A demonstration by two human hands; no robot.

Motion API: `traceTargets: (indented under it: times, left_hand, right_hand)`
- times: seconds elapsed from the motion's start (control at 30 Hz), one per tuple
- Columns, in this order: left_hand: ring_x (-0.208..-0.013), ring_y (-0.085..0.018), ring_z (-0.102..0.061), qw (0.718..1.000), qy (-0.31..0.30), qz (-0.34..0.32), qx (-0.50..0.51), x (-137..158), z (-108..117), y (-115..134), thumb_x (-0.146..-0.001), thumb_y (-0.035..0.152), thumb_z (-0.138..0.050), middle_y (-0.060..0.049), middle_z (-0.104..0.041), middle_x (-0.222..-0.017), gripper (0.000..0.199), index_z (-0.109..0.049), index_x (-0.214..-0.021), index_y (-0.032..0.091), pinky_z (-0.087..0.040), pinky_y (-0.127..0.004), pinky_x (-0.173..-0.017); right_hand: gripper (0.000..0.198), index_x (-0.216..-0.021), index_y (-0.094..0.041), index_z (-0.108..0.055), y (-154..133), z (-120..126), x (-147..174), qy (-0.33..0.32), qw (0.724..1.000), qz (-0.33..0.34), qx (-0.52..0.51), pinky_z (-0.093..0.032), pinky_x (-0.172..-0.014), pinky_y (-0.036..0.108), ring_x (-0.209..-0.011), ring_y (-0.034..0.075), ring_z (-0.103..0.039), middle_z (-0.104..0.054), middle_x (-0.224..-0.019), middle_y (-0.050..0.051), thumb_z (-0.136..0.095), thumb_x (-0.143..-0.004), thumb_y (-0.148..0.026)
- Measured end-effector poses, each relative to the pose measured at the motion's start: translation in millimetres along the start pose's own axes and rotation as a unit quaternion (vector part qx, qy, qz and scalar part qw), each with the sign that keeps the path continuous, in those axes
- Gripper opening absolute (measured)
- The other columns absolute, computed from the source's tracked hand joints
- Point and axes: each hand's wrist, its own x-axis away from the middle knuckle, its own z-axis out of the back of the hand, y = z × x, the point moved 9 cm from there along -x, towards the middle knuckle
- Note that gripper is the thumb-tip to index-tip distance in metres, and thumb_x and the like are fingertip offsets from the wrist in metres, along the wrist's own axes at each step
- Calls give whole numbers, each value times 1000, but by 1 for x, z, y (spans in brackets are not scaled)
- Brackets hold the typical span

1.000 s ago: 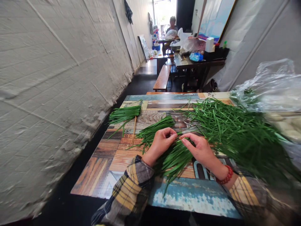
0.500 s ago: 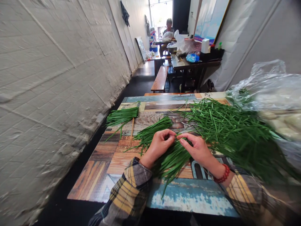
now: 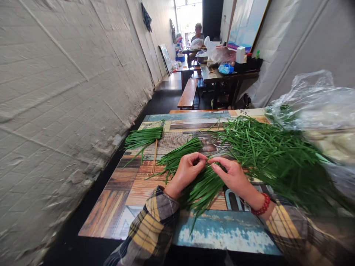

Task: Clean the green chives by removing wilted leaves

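My left hand [image 3: 189,167] and my right hand [image 3: 231,173] meet over the table, thumb and forefinger of each pinched, fingertips nearly touching. Whatever is between the fingertips is too small to make out. Right below them lies a bunch of green garlic chives [image 3: 205,190], its upper end partly hidden by my hands. A second bunch of chives [image 3: 181,151] rests just beyond my left hand. Farther left is a third, neatly lined-up bunch [image 3: 144,136], with thin wooden skewers [image 3: 154,157] lying beside it. A large loose heap of chives [image 3: 257,142] spreads out to the right of my right hand.
A clear plastic bag [image 3: 313,99] with pale contents stands at the table's right side. The patchwork-patterned table [image 3: 108,210] runs close to the white wall [image 3: 55,111]. Beyond are a bench [image 3: 188,93], another table [image 3: 213,75] with bags on it, and a seated person [image 3: 198,32].
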Motion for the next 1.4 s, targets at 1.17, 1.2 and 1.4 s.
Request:
traceTargets:
  times: [1.17, 1.2, 1.4]
  left_hand:
    - [-73, -14, -59, 974, -85, -139, -160, 5, -15, 15, -82, 14, -55, -4, -66, -76, 15, -70, -79, 14, -43, -23, -68]
    - [-74, -14, -60, 974, -92, -134, -161, 4, -15, 14, -82, 14, -55, -4, -67, -77, 16, -71, -81, 14, -43, -23, -69]
    - [-79, -15, -62, 980, 43, -63, -184, -6, 20, 0, -82, 13, -53, -6, -69, -85, 19, -70, -90, 13, -46, -25, -72]
  right_hand:
    - [19, -100, -20, -55, 14, -3, 3, 4, 1000, -21, -21, -49, -81, 32, -85, 18, -65, -66, -96, 5, -54, -84, -30]
    - [18, -99, -20, -55, 14, -3, 3, 3, 1000, -18, -21, -49, -82, 32, -86, 18, -65, -65, -96, 5, -54, -84, -30]
    - [13, -91, -20, -57, 20, -8, 4, -17, 1000, -16, -1, -49, -81, 33, -82, 18, -62, -64, -85, 4, -53, -84, -30]
